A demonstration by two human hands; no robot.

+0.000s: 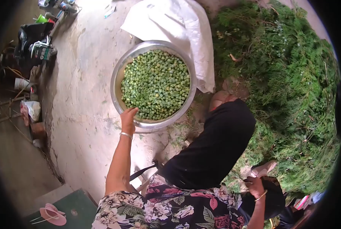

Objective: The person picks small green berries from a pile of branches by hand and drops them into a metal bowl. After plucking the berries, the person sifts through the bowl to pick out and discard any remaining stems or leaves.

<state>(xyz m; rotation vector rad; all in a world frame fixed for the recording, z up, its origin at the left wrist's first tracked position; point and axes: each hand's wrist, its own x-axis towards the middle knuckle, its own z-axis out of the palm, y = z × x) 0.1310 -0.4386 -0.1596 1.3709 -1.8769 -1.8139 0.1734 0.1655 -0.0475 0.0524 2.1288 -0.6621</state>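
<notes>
A wide metal basin (115, 95) stands on the ground ahead, holding a heap of small, round green cones or berries (157, 82). My left hand (129, 117) is at the basin's near left rim, its fingers drawn together over the edge. Whatever may be between those fingers is hidden. Down at the lower right, my right hand (255, 187) is closed beside my knee, with a thin dark thing at its fingertips that is too small to name. Cut evergreen branches (285, 87) lie in a big pile just beyond that hand.
A white woven sack (170, 21) lies against the basin's far side. At the left wall stand a dark machine (35, 44) and a plastic bag (33, 110). A pink visor (53, 214) rests on a green surface (77, 208) at the lower left.
</notes>
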